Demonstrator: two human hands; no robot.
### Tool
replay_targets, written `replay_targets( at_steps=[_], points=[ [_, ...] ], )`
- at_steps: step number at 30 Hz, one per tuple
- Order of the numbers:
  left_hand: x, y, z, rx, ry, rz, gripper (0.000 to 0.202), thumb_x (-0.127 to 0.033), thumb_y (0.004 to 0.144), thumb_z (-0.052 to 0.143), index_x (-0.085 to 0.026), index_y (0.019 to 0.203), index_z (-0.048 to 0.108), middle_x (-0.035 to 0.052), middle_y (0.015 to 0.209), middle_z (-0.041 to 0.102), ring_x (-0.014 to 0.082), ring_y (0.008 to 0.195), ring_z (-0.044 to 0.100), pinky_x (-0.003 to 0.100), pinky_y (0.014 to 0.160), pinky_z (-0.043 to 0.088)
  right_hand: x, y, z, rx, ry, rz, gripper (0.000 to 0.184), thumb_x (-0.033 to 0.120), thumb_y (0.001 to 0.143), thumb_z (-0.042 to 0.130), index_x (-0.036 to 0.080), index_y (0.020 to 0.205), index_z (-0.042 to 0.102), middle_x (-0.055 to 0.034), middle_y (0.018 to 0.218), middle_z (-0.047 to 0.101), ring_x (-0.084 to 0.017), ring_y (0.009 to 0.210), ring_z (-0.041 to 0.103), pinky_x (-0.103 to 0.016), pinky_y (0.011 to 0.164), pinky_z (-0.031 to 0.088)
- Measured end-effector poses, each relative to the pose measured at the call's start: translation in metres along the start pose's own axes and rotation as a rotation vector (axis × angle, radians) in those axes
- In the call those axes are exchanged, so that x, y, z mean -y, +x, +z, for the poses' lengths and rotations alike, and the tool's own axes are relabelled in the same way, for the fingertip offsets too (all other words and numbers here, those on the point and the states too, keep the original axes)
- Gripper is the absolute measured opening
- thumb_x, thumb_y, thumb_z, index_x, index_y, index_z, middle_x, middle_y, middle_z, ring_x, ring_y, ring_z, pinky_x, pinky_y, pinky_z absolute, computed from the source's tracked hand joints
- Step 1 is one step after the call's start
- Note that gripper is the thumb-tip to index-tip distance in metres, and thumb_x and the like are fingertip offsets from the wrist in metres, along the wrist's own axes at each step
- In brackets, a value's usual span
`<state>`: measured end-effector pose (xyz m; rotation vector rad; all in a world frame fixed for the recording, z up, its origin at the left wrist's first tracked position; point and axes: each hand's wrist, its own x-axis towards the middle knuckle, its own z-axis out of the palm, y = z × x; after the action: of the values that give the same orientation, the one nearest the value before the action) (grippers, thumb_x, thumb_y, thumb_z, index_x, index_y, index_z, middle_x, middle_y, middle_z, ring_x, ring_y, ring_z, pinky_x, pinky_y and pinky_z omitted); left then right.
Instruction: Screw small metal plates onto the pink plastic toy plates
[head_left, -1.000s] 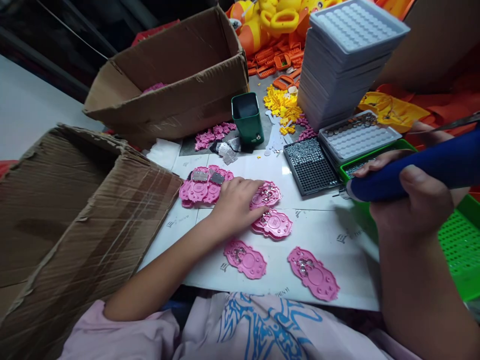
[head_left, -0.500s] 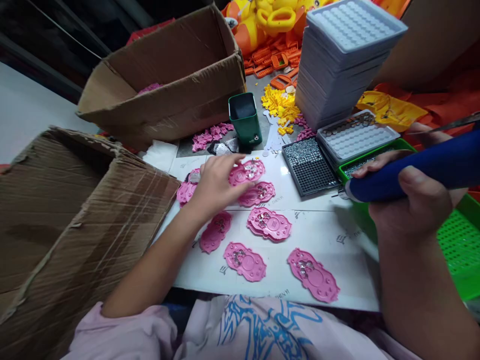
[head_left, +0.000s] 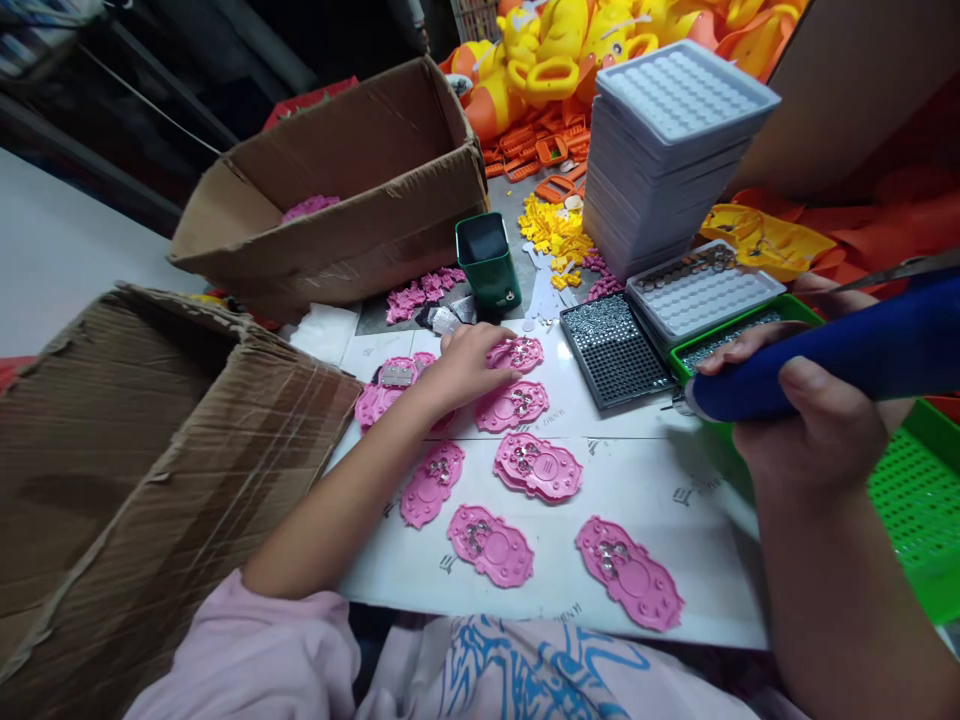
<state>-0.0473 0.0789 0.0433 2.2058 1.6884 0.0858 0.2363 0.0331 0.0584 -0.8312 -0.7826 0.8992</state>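
Observation:
My left hand (head_left: 469,370) curves over the left end of a pink plastic casing half (head_left: 523,352), thumb and fingers at opposite edges of it. The palm hides part of that piece. My right hand (head_left: 821,410) is wrapped round a blue electric screwdriver (head_left: 832,350), its tip pointing left over the table. A thin pointed metal tool (head_left: 892,272) shows behind the screwdriver by the same hand. More pink casing halves with small silvery metal parts lie nearby, among them one just below my left hand (head_left: 512,405), a stacked one (head_left: 538,467) and one near the front edge (head_left: 630,572).
A black screw tray (head_left: 619,350), a white tray (head_left: 705,290) and green baskets (head_left: 915,510) stand at right. Behind are stacked white trays (head_left: 667,170), a green bin (head_left: 487,265) and yellow parts (head_left: 555,230). Cardboard boxes (head_left: 330,240) flank the left.
My left hand and the pink casing half under it have shifted slightly right. The view has tilted a little upward. My right hand still holds the screwdriver in about the same place.

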Motion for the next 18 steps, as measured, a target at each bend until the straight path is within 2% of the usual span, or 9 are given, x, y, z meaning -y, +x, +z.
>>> replay_targets(
  at_steps=[3, 6, 8, 14, 18],
  points=[
    [0.005, 0.004, -0.001, 0.000, 0.010, 0.025, 0.043, -0.044, 0.085, 0.067, -0.023, 0.122, 0.062, 0.0064, 0.124, 0.062, 0.0292, 0.117, 0.051, 0.043, 0.101, 0.037, 0.000, -0.001, -0.002, 0.034, 0.001, -0.001, 0.049, 0.020, 0.053, 0.069, 0.023, 0.102, 0.068, 0.0033, 0.062, 0.066, -0.019, 0.054, 0.058, -0.033, 0.052, 0.053],
    [0.004, 0.011, -0.002, -0.036, 0.027, 0.036, 0.031, -0.037, 0.093, 0.055, -0.021, 0.117, 0.067, 0.0075, 0.120, 0.064, 0.0270, 0.115, 0.054, 0.041, 0.101, 0.037, 0.001, -0.002, -0.004, 0.057, -0.007, 0.001, 0.050, 0.021, 0.055, 0.070, 0.024, 0.105, 0.068, 0.0028, 0.061, 0.066, -0.019, 0.055, 0.059, -0.034, 0.055, 0.054],
    [0.002, 0.019, -0.001, -0.048, 0.042, 0.046, 0.029, -0.032, 0.095, 0.050, -0.019, 0.111, 0.071, 0.0087, 0.115, 0.066, 0.0256, 0.109, 0.057, 0.040, 0.098, 0.039, 0.001, -0.002, -0.003, 0.055, -0.010, 0.002, 0.050, 0.020, 0.054, 0.070, 0.025, 0.103, 0.069, 0.0031, 0.061, 0.066, -0.019, 0.055, 0.059, -0.034, 0.055, 0.053],
    [-0.005, 0.042, 0.000, -0.022, 0.046, 0.049, 0.027, -0.036, 0.087, 0.060, -0.017, 0.093, 0.078, 0.0095, 0.090, 0.070, 0.0247, 0.087, 0.062, 0.034, 0.080, 0.045, 0.001, -0.002, -0.001, 0.020, -0.031, -0.005, 0.047, 0.020, 0.053, 0.068, 0.025, 0.099, 0.068, 0.0044, 0.060, 0.065, -0.019, 0.051, 0.059, -0.036, 0.053, 0.052],
    [-0.004, 0.050, -0.002, -0.001, -0.012, 0.018, 0.022, -0.033, 0.082, 0.065, -0.018, 0.087, 0.079, 0.0086, 0.084, 0.071, 0.0234, 0.079, 0.063, 0.032, 0.073, 0.045, 0.003, -0.003, 0.000, -0.019, -0.020, 0.022, 0.046, 0.018, 0.049, 0.066, 0.025, 0.095, 0.067, 0.0037, 0.064, 0.066, -0.019, 0.052, 0.058, -0.036, 0.052, 0.052]
  ],
)
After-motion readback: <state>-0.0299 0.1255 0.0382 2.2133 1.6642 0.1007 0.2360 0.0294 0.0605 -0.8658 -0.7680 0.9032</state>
